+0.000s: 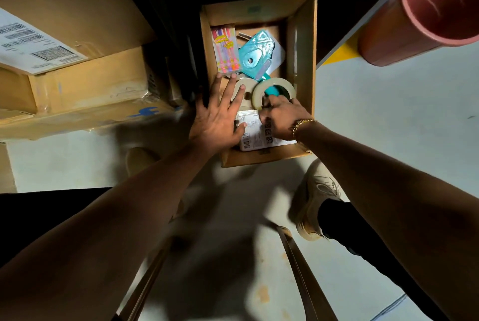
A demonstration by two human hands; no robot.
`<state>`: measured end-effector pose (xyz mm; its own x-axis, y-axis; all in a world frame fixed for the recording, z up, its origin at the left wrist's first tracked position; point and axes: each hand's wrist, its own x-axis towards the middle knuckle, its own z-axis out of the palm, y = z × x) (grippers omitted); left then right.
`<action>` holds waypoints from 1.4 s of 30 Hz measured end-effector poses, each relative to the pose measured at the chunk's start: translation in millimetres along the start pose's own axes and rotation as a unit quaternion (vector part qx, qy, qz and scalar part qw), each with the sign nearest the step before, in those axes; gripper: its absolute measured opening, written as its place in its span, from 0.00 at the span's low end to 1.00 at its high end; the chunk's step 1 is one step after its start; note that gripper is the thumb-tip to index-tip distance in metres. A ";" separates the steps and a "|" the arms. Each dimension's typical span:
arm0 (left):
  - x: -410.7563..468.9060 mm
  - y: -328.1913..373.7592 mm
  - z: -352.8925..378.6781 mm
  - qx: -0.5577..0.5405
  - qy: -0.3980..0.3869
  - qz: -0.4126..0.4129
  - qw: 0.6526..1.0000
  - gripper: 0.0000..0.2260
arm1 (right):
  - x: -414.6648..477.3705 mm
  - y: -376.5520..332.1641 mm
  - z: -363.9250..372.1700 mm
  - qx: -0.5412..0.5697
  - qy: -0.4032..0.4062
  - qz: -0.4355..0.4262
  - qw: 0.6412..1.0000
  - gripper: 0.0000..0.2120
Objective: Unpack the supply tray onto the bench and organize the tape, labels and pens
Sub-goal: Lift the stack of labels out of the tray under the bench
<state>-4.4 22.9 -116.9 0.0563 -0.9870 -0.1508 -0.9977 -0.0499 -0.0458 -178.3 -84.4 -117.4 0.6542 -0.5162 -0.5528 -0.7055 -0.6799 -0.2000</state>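
An open cardboard box (307, 43) serves as the supply tray and sits on the floor ahead of me. Inside lie a pack of coloured pens (226, 49), a teal tape dispenser (256, 54), two rolls of clear tape (259, 90) and a white label pack (255, 132). My left hand (217, 116) lies spread over the left roll, thumb on the label pack, fingers apart. My right hand (281, 116) reaches into the box with its fingers curled at the right tape roll and the teal dispenser handle (273, 90); what exactly it grips is hidden.
Large cardboard cartons (77, 82) with a shipping label stand at the left. A reddish plastic tub (425, 9) is on a raised surface at upper right, by a yellow corner mark. My shoe (315, 199) is on the pale floor below the box.
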 end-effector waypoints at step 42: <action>-194.3 -124.2 -473.9 -0.672 0.210 -0.106 0.702 0.22 | -297.4 -260.1 -344.6 0.598 0.275 -0.166 0.734 0.17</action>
<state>90.7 148.3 386.1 0.4743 -0.8796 0.0353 -0.1193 -0.0245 0.9926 -95.5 66.5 377.7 0.6236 -0.7810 0.0325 -0.0013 -0.0426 -0.9991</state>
